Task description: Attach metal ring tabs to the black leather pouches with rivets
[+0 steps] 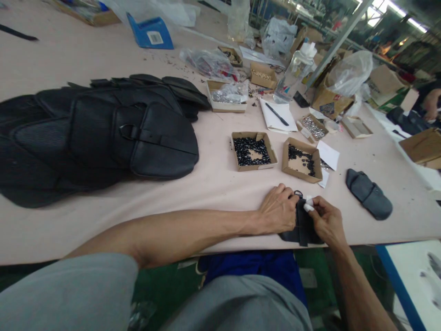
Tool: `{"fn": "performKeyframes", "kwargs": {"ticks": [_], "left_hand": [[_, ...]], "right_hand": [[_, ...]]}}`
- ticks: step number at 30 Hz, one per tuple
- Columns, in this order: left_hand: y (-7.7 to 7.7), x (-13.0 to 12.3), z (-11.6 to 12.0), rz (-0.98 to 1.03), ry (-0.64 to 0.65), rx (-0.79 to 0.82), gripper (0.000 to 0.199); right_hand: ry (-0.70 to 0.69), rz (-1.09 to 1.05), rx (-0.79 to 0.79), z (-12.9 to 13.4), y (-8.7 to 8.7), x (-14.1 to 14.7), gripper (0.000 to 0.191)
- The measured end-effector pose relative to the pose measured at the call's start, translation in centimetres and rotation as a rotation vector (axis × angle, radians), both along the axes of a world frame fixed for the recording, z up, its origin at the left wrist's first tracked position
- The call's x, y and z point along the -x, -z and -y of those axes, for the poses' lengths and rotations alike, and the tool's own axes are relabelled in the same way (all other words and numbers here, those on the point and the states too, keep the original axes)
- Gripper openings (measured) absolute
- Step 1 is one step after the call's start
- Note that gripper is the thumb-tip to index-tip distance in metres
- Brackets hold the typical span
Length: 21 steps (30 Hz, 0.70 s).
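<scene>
A black leather piece [303,227] with a strap and a ring at its top lies at the table's front edge. My left hand [279,209] rests on its left side, fingers curled against the strap near the ring. My right hand [327,218] is at the upper right of the piece, thumb and forefinger pinched at the strap, with white coverings on the fingertips. Whatever small part lies between the fingers is hidden. Above the hands sit two cardboard trays, one [234,149] with many small black parts, the other [285,168] with fewer.
Overlapping black leather pieces [93,133] cover the left of the table [213,193]. A single black piece [368,194] lies at right. Further back are a clear bottle [292,76], a pen [276,114] on paper, a blue box [149,33] and several small boxes. A person's arm shows far right.
</scene>
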<state>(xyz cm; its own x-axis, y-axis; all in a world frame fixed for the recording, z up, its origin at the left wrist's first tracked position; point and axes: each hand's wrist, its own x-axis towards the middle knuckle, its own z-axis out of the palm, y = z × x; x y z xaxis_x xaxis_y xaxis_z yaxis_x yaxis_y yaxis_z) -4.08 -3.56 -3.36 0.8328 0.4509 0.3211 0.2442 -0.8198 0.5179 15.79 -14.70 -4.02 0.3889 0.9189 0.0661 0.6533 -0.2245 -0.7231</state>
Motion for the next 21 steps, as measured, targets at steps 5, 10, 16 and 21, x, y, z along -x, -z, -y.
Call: {"fn": "performKeyframes", "kwargs": {"ticks": [5,10,16,21], "left_hand": [[-1.0,-0.9,-1.6,-0.123,-0.035,0.127,0.042],[-3.0,-2.1,-2.3,-0.323,-0.056,0.406,0.028],[-3.4,-3.9,-1.5,-0.322,-0.082,0.680,0.021],[-2.9,-4.5,-1.0,-0.226,-0.152,0.913,0.028]], "right_hand": [[0.146,-0.229,-0.181,0.6,2.0,0.4,0.031],[0.174,-0.350,-0.279,0.7,2.1,0.9,0.031],[0.176,-0.443,-0.356,0.8,2.1,0.7,0.028],[0.147,-0.458,-0.438,0.9,2.5,0.6,0.026]]}}
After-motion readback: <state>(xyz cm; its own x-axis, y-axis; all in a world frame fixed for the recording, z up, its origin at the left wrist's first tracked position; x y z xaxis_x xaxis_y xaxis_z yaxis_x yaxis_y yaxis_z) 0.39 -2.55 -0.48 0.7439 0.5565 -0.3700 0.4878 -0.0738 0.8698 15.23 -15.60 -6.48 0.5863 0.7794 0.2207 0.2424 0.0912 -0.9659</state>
